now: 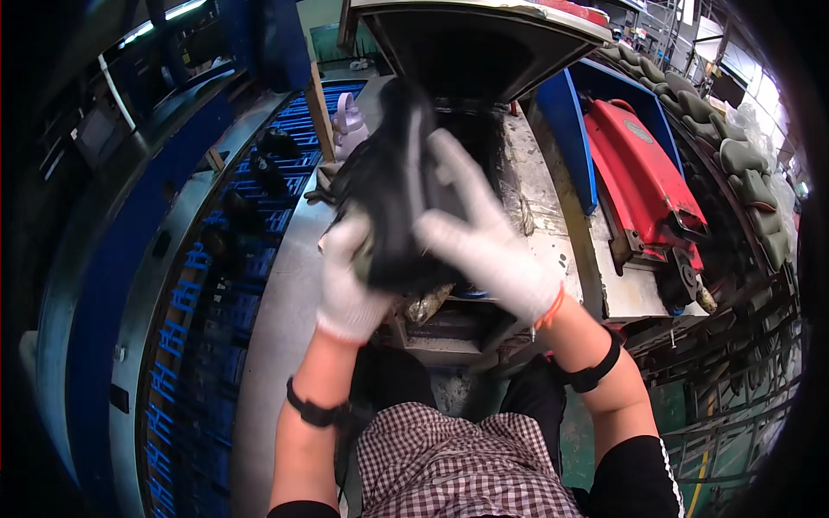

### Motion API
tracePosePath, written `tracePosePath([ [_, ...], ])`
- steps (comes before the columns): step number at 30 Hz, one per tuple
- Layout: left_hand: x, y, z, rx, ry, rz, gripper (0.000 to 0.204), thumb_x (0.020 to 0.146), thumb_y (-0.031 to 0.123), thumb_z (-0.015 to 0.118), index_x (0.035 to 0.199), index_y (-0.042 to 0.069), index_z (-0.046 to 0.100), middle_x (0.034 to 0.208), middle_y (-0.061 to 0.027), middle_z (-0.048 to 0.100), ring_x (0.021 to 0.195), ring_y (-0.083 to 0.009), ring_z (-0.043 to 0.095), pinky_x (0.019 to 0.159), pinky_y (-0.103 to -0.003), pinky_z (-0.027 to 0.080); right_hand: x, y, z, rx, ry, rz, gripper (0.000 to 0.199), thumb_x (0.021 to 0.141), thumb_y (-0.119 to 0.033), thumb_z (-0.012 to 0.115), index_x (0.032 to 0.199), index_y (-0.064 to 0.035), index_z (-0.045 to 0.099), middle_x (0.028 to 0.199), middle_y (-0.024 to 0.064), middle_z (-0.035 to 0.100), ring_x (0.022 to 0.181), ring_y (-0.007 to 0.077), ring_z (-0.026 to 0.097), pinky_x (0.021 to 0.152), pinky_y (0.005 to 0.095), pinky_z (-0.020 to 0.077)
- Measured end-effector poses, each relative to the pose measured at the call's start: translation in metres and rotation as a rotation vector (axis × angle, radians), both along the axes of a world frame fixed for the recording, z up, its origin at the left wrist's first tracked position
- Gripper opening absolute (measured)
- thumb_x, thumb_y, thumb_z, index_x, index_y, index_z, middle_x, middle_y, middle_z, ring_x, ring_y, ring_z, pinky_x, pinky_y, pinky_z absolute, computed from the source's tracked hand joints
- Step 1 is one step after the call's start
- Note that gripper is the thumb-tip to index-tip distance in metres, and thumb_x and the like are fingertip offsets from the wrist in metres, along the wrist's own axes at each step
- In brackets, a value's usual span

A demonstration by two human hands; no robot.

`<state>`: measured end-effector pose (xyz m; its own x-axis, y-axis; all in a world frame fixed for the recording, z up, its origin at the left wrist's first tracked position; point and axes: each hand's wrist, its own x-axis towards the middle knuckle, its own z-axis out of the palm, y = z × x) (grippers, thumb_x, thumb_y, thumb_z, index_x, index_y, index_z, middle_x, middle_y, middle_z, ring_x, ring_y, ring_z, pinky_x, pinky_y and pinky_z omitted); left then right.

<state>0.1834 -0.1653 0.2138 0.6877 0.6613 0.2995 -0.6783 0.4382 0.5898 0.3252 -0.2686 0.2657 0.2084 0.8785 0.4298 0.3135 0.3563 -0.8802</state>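
Observation:
A black shoe (395, 190), blurred by motion, is held up in front of me, toe pointing away. My left hand (350, 281), in a white knit glove, is closed around its heel end, with the thumb on the near side. Along the shoe's right side is my right hand (492, 250), gloved the same way, fingers stretched out and thumb spread apart. Whether its fingertips touch the shoe cannot be made out. Behind the shoe, a box-like machine stands under a raised dark lid (475, 52).
On the left runs a conveyor with blue racks (186, 298) and dark shoes. A lilac bottle (348, 125) stands beside a wooden post (318, 108). To the right lie a red machine housing (643, 173), a blue panel (566, 129) and a rack of olive-green shoe-like pieces (747, 164).

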Motion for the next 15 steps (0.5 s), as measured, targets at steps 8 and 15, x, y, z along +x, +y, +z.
tracePosePath([
  [8,0.075,0.029,0.068,1.021,0.348,0.828,0.085,0.096,0.026,0.072,0.158,-0.007,0.024,0.151,-0.029,0.046,0.147,-0.035,0.041,0.122,-0.043,0.032,0.165,0.102,-0.03,-0.12,-0.304,-0.645,0.066,0.084,-0.032,0.068,0.142,-0.0009,0.06,0.138,0.0278,0.059,0.124,0.0383,0.062,0.11,0.0403,0.0473],
  [15,0.1,0.054,0.153,1.487,0.407,1.267,0.072,0.097,0.034,0.066,0.153,-0.002,0.039,0.152,-0.0256,0.048,0.144,-0.0387,0.044,0.121,-0.047,0.032,0.147,0.146,-0.051,-0.483,-0.861,-0.566,0.062,0.086,-0.052,0.066,0.133,-0.0109,0.069,0.14,0.023,0.052,0.125,0.0484,0.053,0.107,0.0497,0.0495],
])
